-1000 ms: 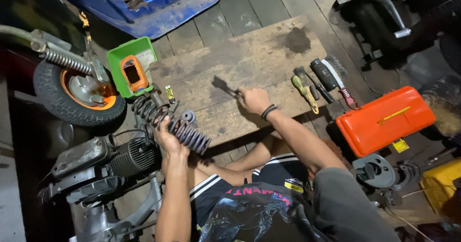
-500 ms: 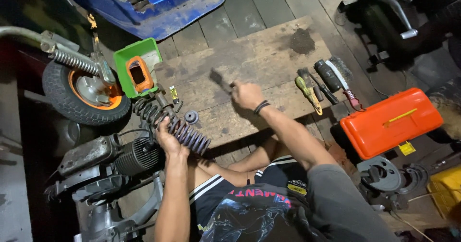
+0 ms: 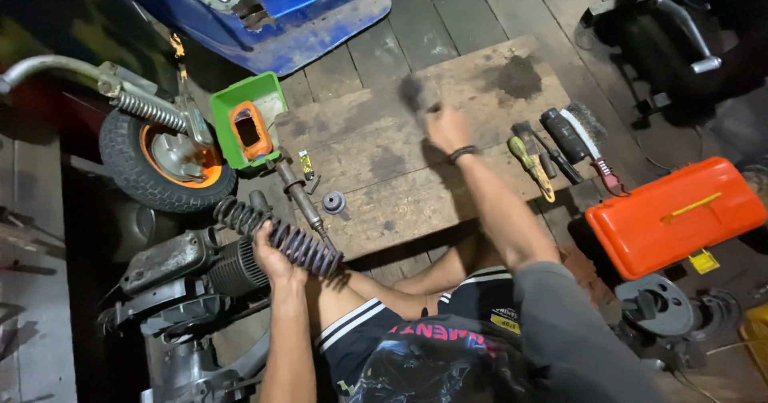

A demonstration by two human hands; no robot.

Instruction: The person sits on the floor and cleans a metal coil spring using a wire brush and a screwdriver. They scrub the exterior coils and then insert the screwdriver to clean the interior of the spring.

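Observation:
My left hand (image 3: 274,253) grips a dark coil spring (image 3: 276,236) that lies at the near left edge of a wooden board (image 3: 384,159). A shock absorber rod (image 3: 298,196) rests just above the spring, with a small round bushing (image 3: 334,202) beside it. My right hand (image 3: 448,129), with a dark band on the wrist, is raised over the middle of the board and holds a small dark tool (image 3: 414,94) that is blurred by motion.
A green tray (image 3: 232,97) with an orange part stands at the board's left. A small wheel with orange rim (image 3: 164,159) and an engine (image 3: 200,275) lie left. Screwdrivers and a wire brush (image 3: 588,143) lie right, beside an orange toolbox (image 3: 676,215). Blue bodywork (image 3: 280,11) sits behind.
My right hand has lifted the dark tool up and away across the board, now blurred. The left hand stays on the spring. The camera view has shifted slightly.

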